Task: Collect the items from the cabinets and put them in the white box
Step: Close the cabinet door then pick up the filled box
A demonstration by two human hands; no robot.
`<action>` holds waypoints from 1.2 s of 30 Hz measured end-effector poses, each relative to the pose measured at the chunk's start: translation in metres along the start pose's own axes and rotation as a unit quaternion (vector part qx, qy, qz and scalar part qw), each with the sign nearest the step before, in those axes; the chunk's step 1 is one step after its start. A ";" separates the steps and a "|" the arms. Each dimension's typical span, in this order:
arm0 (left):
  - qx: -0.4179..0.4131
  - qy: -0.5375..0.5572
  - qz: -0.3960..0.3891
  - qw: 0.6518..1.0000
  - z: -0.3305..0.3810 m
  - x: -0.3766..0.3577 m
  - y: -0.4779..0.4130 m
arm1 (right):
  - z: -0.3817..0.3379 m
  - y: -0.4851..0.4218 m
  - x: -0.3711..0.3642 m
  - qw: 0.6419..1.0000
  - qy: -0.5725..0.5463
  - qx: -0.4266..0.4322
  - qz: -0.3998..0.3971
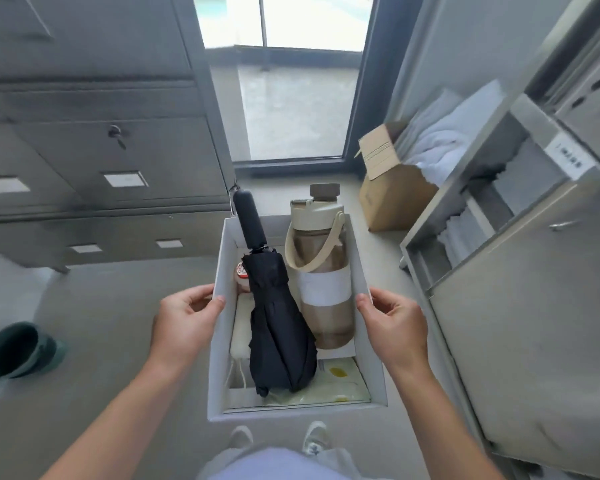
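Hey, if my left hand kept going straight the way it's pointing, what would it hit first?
The left hand points rightward into the white box wall it grips. Beyond that wall, it would probably meet the black folded umbrella first, though depth is unclear.

The grey floor [118, 306] bears a dark green bin [18, 351] well left of the left hand [184, 323], a cardboard box [392, 199] beyond the right hand [395, 327], and 2 shoes [314, 438] below both.
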State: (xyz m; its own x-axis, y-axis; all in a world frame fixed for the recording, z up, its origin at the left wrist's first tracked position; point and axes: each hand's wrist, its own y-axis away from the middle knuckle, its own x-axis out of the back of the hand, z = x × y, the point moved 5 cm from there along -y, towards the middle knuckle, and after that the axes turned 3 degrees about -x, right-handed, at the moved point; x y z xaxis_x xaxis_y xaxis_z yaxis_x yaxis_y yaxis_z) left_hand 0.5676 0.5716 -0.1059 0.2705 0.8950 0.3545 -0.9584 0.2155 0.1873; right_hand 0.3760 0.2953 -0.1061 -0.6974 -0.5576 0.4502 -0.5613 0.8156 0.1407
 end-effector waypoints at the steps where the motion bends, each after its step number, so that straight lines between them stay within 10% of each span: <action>1: -0.005 0.000 -0.009 1.000 0.012 -0.001 -0.002 | -0.008 0.000 0.007 1.000 -0.005 0.002 0.004; 18: -0.052 -0.054 -0.067 0.995 0.082 -0.026 -0.110 | -0.051 -0.067 -0.009 0.997 -0.026 -0.033 0.069; 36: -0.008 -0.060 0.019 0.998 0.174 -0.196 -0.351 | -0.097 -0.420 -0.037 1.000 -0.001 -0.006 0.001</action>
State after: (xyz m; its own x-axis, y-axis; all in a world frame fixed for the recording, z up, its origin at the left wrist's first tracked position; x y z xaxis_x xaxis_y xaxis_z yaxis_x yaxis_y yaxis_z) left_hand 0.8671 0.2527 -0.0813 0.2427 0.8494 0.4687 -0.9691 0.1898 0.1578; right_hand 0.6811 -0.0113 -0.0961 -0.6986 -0.5570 0.4491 -0.5551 0.8180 0.1509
